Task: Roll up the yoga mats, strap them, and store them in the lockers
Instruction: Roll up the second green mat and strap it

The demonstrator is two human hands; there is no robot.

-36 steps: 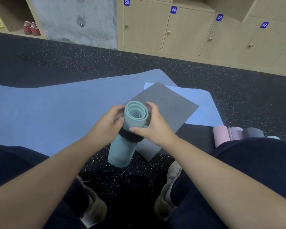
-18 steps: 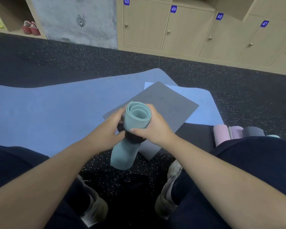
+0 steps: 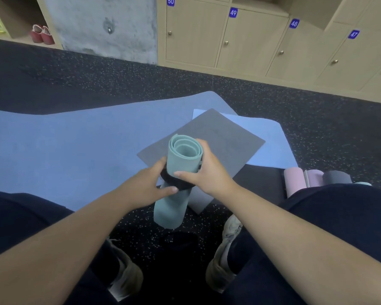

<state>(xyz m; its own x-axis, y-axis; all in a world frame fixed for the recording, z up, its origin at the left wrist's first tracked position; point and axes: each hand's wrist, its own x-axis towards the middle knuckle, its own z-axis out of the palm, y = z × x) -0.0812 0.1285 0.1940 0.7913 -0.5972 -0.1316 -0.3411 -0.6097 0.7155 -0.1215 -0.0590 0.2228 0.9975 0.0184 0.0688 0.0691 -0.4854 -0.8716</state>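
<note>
A rolled teal mat (image 3: 180,164) stands on end in front of me, its spiral end facing up and its lower end over the speckled floor. A black strap (image 3: 176,182) circles its middle. My left hand (image 3: 147,186) grips the roll from the left, thumb on the strap. My right hand (image 3: 207,172) wraps around the roll from the right, thumb pressing the strap's front. Behind the roll a grey mat (image 3: 209,139) lies flat on a light blue mat (image 3: 271,148), and a large blue mat (image 3: 64,148) spreads to the left.
Wooden lockers (image 3: 191,34) numbered 50 to 47 line the far wall, doors closed. Rolled pink and dark grey mats (image 3: 312,178) lie by my right knee. Red shoes (image 3: 41,34) sit in an open shelf at far left. My feet (image 3: 227,256) rest on the black floor.
The roll has shifted slightly right and tilted. My left hand slid down so its thumb lies along the strap, and my right thumb moved onto the strap's front.
</note>
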